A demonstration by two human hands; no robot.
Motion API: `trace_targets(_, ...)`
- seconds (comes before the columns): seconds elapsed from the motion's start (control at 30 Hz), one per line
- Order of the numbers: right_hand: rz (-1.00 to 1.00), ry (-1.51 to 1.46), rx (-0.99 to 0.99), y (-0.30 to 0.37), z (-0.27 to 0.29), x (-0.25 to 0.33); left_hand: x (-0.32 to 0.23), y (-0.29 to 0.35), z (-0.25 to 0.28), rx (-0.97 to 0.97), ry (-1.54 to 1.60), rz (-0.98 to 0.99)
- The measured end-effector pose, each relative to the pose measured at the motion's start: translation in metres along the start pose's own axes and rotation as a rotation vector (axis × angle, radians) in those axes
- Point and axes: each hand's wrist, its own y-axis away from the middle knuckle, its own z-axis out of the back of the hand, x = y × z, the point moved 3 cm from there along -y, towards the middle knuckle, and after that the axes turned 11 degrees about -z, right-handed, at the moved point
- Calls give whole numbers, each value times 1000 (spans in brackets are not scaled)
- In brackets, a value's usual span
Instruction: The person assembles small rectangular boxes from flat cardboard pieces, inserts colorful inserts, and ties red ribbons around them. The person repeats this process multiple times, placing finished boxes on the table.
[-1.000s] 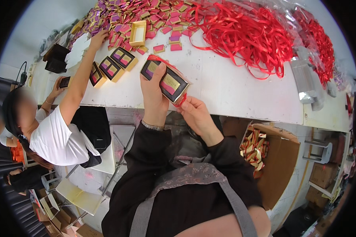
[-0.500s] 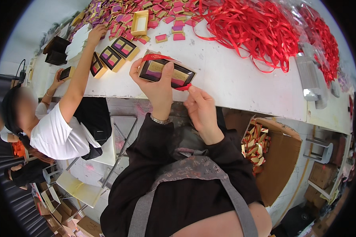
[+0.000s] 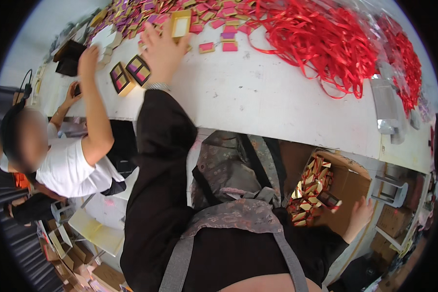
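Note:
My left hand [image 3: 163, 56] reaches over the table with its fingers spread, holding nothing. Just left of it stand two gold chocolate boxes with black-framed window lids, a closer one [image 3: 138, 71] and one farther left [image 3: 121, 79]; purple and pink pieces show through the windows. An open gold box [image 3: 181, 23] with a pale inside lies by my fingertips. Low on the right, my right hand [image 3: 360, 214] is open and empty beside the brown carton [image 3: 348, 194]. A dark-lidded chocolate box [image 3: 329, 200] is in the carton's opening, apart from my fingers, over several gold boxes with red ribbon.
Red ribbons [image 3: 316, 44] are heaped at the table's right, beside clear plastic wrapping [image 3: 385, 107]. Small wrapped chocolates [image 3: 214, 19] cover the far side. At left, a person in a white shirt [image 3: 73, 168] works with both hands near black trays [image 3: 69, 57]. A stool [image 3: 97, 231] stands behind.
The ribboned chocolate box has left my hands and is now at the carton. My right hand moved down right; my left moved up left toward the window boxes. The co-worker's arm drew back.

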Motion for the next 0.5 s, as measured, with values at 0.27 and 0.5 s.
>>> trace_targets(0.27, 475, -775, 115, -10, 9, 235, -5, 30, -20, 396, -163, 138)
trace_targets(0.5, 1094, -764, 8, 2, 52, 367, -25, 17, -7, 59, 19, -318)
